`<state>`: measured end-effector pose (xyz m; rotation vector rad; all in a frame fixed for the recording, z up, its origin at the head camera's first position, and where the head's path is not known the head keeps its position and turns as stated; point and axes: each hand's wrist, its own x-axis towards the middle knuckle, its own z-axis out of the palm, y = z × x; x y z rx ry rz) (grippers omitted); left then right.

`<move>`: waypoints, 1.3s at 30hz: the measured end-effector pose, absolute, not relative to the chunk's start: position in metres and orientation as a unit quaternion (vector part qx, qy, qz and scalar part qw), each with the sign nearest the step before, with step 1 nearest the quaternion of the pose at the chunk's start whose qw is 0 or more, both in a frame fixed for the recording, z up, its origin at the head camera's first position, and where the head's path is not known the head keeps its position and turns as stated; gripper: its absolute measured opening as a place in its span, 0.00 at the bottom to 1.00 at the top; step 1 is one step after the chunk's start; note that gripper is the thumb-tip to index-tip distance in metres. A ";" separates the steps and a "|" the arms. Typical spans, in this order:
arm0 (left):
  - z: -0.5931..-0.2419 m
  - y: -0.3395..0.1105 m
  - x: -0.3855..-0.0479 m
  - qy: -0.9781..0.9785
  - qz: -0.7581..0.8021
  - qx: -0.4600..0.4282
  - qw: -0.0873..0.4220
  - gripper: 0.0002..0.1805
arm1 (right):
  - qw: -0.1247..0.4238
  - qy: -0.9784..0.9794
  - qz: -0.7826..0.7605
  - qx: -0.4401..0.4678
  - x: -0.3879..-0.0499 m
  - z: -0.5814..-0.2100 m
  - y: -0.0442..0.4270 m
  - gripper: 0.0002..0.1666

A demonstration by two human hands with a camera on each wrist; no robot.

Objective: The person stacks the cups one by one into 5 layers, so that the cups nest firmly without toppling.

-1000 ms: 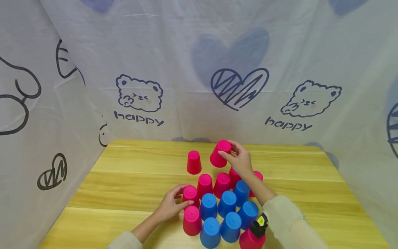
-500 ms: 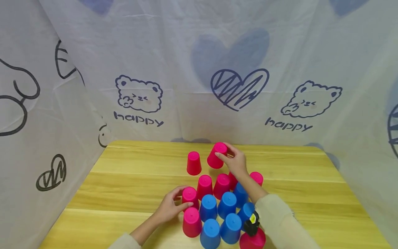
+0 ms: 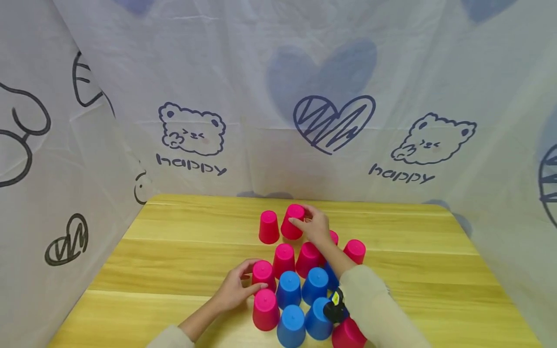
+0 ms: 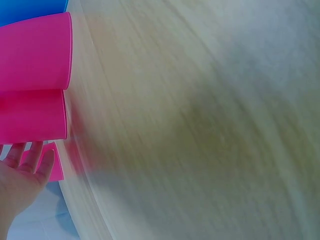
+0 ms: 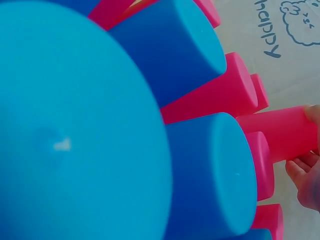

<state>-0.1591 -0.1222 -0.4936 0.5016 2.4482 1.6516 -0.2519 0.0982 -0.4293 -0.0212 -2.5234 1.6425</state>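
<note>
My right hand (image 3: 316, 227) grips an upside-down pink cup (image 3: 290, 228) between thumb and fingers at the back of the group. Just left of it stands another pink cup (image 3: 269, 228), with a narrow gap between them. In the right wrist view, the same held cup (image 5: 287, 132) lies between the thumb and fingers. My left hand (image 3: 232, 288) holds a pink cup (image 3: 262, 275) at the group's left edge, its thumb in front and fingers behind. The left wrist view shows that hand's fingers (image 4: 31, 159) against a pink cup's side (image 4: 32, 117). Whether the right-hand cup touches the table cannot be seen.
Several blue cups (image 3: 290, 326) stand upside down in the middle of the group, with pink cups (image 3: 266, 311) around them. The right sleeve (image 3: 374, 299) and a black wrist device (image 3: 334, 311) hide some. A printed cloth (image 3: 248, 72) hangs behind the wooden table (image 3: 174, 241).
My right hand has carried its pink cup leftward and lower, closer to the lone pink cup at the back. The left hand keeps its place on its cup.
</note>
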 end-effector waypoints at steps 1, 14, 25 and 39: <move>-0.494 -0.122 -0.159 0.815 0.550 0.167 0.073 0.27 | 0.062 -0.841 0.538 -0.007 -0.253 -0.430 0.098 0.28; -0.496 -0.123 -0.157 0.817 0.547 0.169 0.066 0.27 | 0.026 -0.873 0.486 0.030 -0.260 -0.446 0.095 0.29; -0.495 -0.123 -0.157 0.819 0.545 0.166 0.067 0.28 | -0.001 -0.896 0.444 0.005 -0.267 -0.449 0.090 0.31; -0.496 -0.123 -0.159 0.823 0.538 0.167 0.069 0.28 | -0.020 -0.900 0.435 0.008 -0.273 -0.448 0.093 0.34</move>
